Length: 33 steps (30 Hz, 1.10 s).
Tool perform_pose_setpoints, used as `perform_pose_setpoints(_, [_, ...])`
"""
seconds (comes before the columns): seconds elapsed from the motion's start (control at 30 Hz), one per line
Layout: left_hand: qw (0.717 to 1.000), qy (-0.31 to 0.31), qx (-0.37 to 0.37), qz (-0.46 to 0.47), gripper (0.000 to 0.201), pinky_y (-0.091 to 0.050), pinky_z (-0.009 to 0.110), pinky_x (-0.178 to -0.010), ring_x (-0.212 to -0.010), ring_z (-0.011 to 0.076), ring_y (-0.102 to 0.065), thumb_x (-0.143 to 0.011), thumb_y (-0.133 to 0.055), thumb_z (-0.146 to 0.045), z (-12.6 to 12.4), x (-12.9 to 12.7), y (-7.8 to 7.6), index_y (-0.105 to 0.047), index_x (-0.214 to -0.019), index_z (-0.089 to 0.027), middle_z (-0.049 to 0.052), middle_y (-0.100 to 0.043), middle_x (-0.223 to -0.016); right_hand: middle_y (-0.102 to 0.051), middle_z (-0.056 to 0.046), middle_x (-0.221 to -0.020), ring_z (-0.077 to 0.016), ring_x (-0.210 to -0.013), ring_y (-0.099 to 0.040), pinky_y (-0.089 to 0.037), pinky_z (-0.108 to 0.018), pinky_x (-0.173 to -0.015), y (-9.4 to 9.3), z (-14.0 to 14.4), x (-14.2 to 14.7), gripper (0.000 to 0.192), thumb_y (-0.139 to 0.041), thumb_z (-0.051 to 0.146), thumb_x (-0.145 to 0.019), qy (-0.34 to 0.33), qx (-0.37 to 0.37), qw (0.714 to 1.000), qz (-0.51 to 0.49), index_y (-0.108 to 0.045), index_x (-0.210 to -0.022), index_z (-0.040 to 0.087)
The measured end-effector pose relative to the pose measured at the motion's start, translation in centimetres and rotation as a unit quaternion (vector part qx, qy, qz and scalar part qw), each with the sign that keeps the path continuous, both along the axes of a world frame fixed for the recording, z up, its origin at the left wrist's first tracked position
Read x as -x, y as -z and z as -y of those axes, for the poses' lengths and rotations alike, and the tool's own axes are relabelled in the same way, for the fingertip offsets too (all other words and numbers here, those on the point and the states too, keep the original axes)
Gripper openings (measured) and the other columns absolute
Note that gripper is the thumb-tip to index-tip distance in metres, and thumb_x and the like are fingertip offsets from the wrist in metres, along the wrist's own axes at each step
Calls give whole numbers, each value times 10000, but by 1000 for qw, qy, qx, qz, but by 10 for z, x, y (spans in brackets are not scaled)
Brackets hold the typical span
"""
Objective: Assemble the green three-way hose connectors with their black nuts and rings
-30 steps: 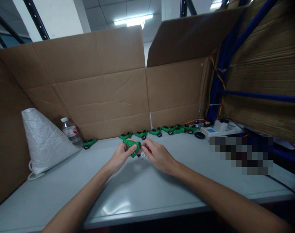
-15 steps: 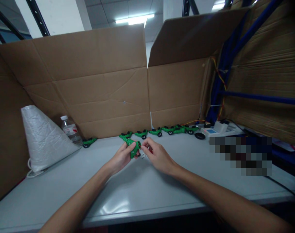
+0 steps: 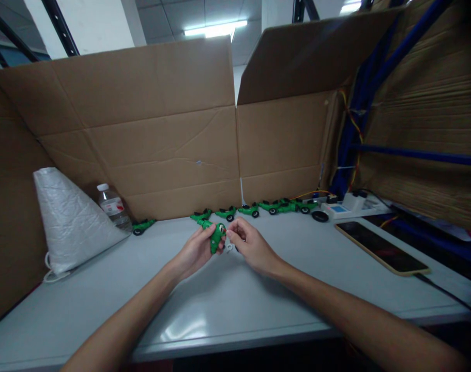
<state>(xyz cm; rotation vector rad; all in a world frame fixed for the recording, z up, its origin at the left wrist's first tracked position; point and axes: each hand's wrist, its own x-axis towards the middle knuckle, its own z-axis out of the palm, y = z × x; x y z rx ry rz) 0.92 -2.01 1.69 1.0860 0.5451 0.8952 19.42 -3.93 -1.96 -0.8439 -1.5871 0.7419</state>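
My left hand grips a green toy car body, held up on end above the grey table. My right hand is right beside it, fingertips pinched on a small part at the car's side; what the part is I cannot tell. A small pale piece lies on the table just under the fingers. Behind the hands, a row of finished green toy cars with black wheels stands along the cardboard wall.
A white bag and a water bottle stand at the left. One green car sits apart near the bottle. A phone lies at the right, with a white device and cables behind. Cardboard walls enclose the table.
The green car body has turned more upright in my left hand, and my right fingers have closed in on its side. The view shifted slightly.
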Motion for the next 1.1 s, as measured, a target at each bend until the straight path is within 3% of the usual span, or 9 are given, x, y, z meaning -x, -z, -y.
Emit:
perform_pose_setpoints(0.23, [999, -26, -9, -26, 335, -462, 263, -656, -759, 155, -618, -869, -808, -427, 0, 1, -3, -627, -965, -161, 57, -676, -903, -532, 32, -768, -150, -667, -502, -415, -256, -615, -5, 1, -3, 267, -519, 482, -1032, 6, 14, 1000, 5, -537, -938, 233])
perform_pose_setpoints(0.47, [980, -116, -112, -115, 408, -420, 255, -619, -720, 146, -603, -859, -786, -519, -11, 3, 7, -612, -972, -168, 41, -673, -870, -556, 26, -717, -156, -665, -515, -404, -261, -634, -10, -5, -14, 390, -490, 534, -1038, 54, -5, 994, 100, -572, -825, 217])
perform_pose_setpoints(0.53, [965, -151, -156, -146, 420, -421, 262, -621, -695, 142, -587, -862, -770, -550, -14, 4, 7, -619, -949, -168, 33, -668, -846, -607, 13, -712, -163, -664, -547, -395, -265, -640, -13, -4, -18, 417, -490, 540, -1042, 103, -13, 979, 174, -602, -806, 215])
perform_pose_setpoints(0.63, [944, -198, -201, -168, 420, -420, 267, -616, -658, 138, -559, -867, -751, -568, -20, 8, 5, -627, -914, -169, 17, -646, -783, -713, -30, -784, -188, -712, -624, -382, -276, -643, -17, 0, -24, 441, -500, 546, -1047, 174, -19, 933, 314, -677, -808, 220])
perform_pose_setpoints(0.8, [931, -235, -213, -182, 427, -416, 263, -592, -664, 140, -553, -869, -736, -576, -29, 14, 7, -632, -914, -164, 30, -657, -804, -779, -116, -837, -247, -767, -712, -438, -308, -665, -16, 1, -27, 590, -452, 663, -1031, 210, 22, 861, 462, -784, -819, 224])
perform_pose_setpoints(0.97, [932, -234, -210, -180, 439, -412, 259, -577, -664, 140, -562, -851, -751, -581, -30, 14, 8, -630, -921, -165, 35, -668, -824, -777, -154, -802, -271, -750, -731, -480, -337, -677, -14, -2, -28, 753, -364, 779, -991, 219, 40, 844, 488, -804, -773, 208])
perform_pose_setpoints(1.1, [936, -223, -206, -176, 446, -408, 251, -570, -670, 139, -578, -844, -759, -579, -30, 13, 9, -627, -939, -164, 41, -676, -843, -777, -148, -792, -266, -754, -732, -477, -332, -674, -17, -2, -30, 767, -340, 784, -992, 238, 46, 841, 484, -788, -753, 209])
